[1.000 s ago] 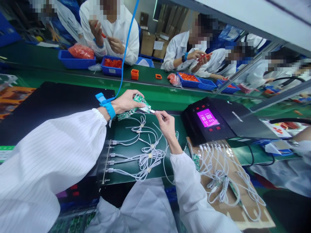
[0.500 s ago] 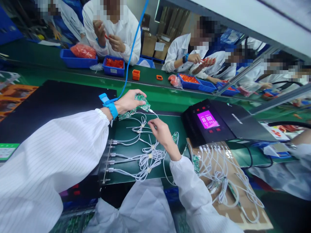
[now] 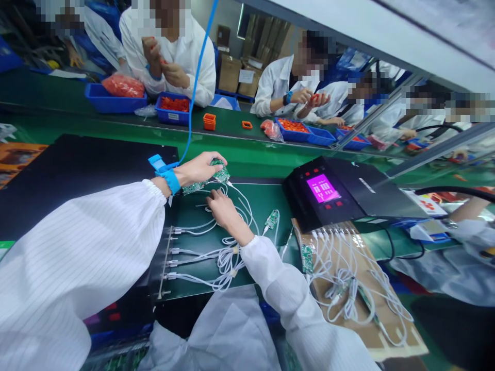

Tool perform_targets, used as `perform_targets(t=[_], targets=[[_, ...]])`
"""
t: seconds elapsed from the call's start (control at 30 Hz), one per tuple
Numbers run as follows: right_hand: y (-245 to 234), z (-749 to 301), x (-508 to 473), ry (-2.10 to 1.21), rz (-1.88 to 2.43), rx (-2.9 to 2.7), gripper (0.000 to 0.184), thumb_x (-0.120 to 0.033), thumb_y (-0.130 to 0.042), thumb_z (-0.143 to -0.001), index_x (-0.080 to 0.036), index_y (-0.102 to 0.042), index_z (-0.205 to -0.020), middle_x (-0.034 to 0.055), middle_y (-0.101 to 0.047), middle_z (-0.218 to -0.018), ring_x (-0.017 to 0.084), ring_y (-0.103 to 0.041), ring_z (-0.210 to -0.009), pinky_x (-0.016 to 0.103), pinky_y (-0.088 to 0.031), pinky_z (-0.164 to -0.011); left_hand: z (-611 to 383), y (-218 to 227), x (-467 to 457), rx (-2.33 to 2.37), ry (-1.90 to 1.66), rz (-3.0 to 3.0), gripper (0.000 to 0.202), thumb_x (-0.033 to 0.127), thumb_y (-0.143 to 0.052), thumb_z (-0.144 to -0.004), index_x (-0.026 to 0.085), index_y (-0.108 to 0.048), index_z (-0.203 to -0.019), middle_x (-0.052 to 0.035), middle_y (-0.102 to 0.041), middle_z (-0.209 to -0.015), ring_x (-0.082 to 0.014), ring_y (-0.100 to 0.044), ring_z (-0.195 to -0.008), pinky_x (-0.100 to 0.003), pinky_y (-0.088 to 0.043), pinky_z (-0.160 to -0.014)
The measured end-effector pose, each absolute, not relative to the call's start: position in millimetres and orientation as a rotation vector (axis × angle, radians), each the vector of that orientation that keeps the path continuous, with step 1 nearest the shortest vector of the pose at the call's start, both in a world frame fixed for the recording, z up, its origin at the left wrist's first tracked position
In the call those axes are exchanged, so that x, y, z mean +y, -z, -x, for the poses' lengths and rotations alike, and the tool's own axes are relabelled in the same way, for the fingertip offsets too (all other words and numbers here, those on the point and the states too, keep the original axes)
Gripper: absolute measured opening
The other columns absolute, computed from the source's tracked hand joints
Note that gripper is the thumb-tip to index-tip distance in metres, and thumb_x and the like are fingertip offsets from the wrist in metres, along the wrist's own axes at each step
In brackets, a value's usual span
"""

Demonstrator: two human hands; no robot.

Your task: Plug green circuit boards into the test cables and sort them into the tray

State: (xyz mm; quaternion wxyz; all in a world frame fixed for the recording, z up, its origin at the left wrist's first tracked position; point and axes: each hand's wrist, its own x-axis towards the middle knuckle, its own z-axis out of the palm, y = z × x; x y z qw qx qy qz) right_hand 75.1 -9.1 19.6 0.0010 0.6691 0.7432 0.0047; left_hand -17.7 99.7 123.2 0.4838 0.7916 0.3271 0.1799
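Note:
My left hand (image 3: 203,167), with a blue strap at the wrist, grips a green circuit board (image 3: 221,171) over the far end of the green work surface. A white cable plug sits at the board's lower edge. Another green board (image 3: 193,187) shows just under this hand, partly covered. My right hand (image 3: 223,208) is among the white cables (image 3: 228,257), its fingers curled together on a cable near the boards. The fingertips are partly hidden. Several of these cables run from metal sockets on the black box (image 3: 164,263) at left. Right of my right hand lies a small board (image 3: 271,219) with a cable plugged in.
A black tester with a lit pink screen (image 3: 323,188) stands at right. Beside it, cardboard (image 3: 386,337) carries more cables and a green board (image 3: 307,258). Across the bench, co-workers handle orange parts near blue bins (image 3: 116,103). A blue cord (image 3: 199,72) hangs from above to my left wrist.
My right hand has moved left, from beside the board's plug down to the cables. My left hand still holds the board, slightly lower. The whole view has shifted a little.

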Motion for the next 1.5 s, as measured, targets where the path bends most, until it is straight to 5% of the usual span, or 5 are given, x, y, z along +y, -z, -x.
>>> perform_targets(t=[0.27, 0.53, 0.8, 1.13, 1.5], targets=[[-23, -93, -19, 0.159, -2.176, 2.619, 0.025, -0.006, -0.051, -0.099, -0.016, -0.073, -0.108, 0.0134, -0.071, -0.108, 0.026, -0.060, -0.111, 0.038, -0.052, -0.096, 18, -124, 100, 0.801, -0.438, -1.893, 0.016, 0.016, -0.065, -0.092, 0.020, -0.072, -0.106, 0.0017, -0.054, -0.063, -0.0123, -0.039, -0.051, -0.026, -0.025, -0.053], [-33, -111, -55, 0.467, -3.250, 2.894, 0.016, -0.034, -0.063, -0.099, -0.020, -0.069, -0.102, 0.0046, -0.072, -0.096, 0.017, -0.070, -0.087, 0.032, -0.056, -0.083, 10, -131, 82, 0.841, -0.399, -1.712, 0.022, 0.010, -0.058, -0.094, 0.018, -0.071, -0.109, 0.0000, -0.056, -0.069, -0.0125, -0.041, -0.054, -0.027, -0.029, -0.054], [-36, -83, -41, -0.630, -3.344, 2.887, 0.021, -0.025, -0.059, -0.102, -0.021, -0.077, -0.113, 0.0034, -0.067, -0.087, 0.014, -0.064, -0.078, 0.030, -0.055, -0.079, 7, -128, 83, 0.670, -0.342, -1.388, 0.033, 0.006, -0.054, -0.090, 0.011, -0.069, -0.119, -0.0077, -0.067, -0.085, -0.0160, -0.059, -0.071, -0.031, -0.045, -0.073], [-20, -89, -30, -0.676, -3.204, 2.913, 0.033, -0.027, -0.055, -0.105, -0.024, -0.070, -0.134, -0.0007, -0.053, -0.083, 0.013, -0.054, -0.074, 0.028, -0.052, -0.075, 9, -138, 77, 0.542, -0.286, -1.247, 0.035, 0.005, -0.054, -0.087, 0.011, -0.073, -0.116, -0.0126, -0.072, -0.103, -0.0192, -0.067, -0.087, -0.033, -0.051, -0.081], [-38, -88, -45, -0.551, -3.467, 2.836, 0.026, -0.029, -0.057, -0.102, -0.020, -0.076, -0.117, -0.0004, -0.063, -0.072, 0.012, -0.048, -0.061, 0.029, -0.051, -0.067, 11, -139, 85, 0.489, -0.313, -1.192, 0.033, 0.005, -0.057, -0.075, 0.006, -0.077, -0.102, -0.0146, -0.072, -0.091, -0.0225, -0.068, -0.086, -0.039, -0.057, -0.087]])
